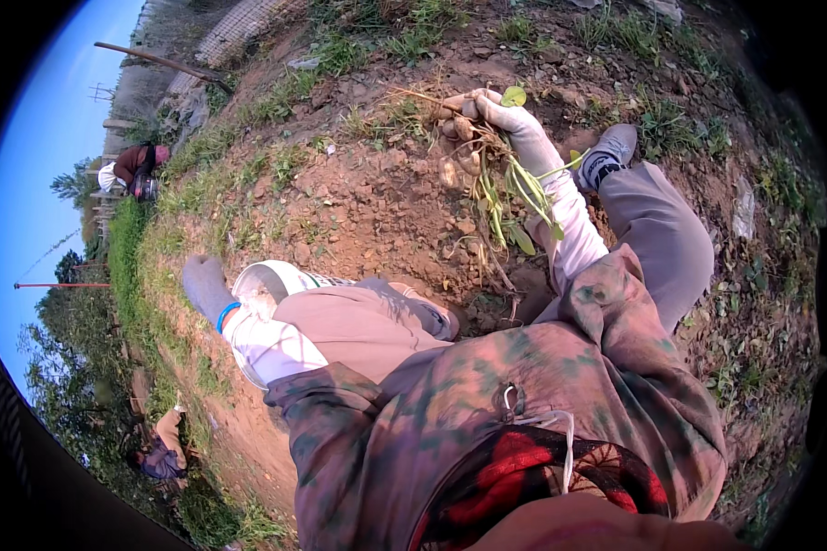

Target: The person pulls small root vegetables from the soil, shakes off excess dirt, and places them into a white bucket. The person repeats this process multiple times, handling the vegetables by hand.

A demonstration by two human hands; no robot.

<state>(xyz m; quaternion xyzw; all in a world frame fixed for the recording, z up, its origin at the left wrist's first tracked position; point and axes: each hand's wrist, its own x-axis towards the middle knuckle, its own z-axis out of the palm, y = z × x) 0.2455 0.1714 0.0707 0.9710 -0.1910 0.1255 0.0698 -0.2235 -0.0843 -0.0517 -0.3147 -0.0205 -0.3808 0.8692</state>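
My right hand (520, 131), in a pale dirty glove, grips a pulled-up peanut plant above the soil. Peanut pods (463, 127) cluster beside my fingers, and green stems with leaves (524, 189) hang down along my wrist. To the left, my left hand (205, 286), in a grey glove with a blue band at the wrist, hovers beside the mouth of a white bucket (286, 274). Its fingers are hard to make out, and whether it holds anything is unclear. The bucket stands against my left leg, which partly hides it.
Loose reddish soil (379, 200) with weeds lies before me. A wooden pole (162, 62) leans near a fence at upper left. One person (134, 162) bends over a dark container there; another person (169, 451) is low to the ground at lower left. Plastic film (744, 206) lies at right.
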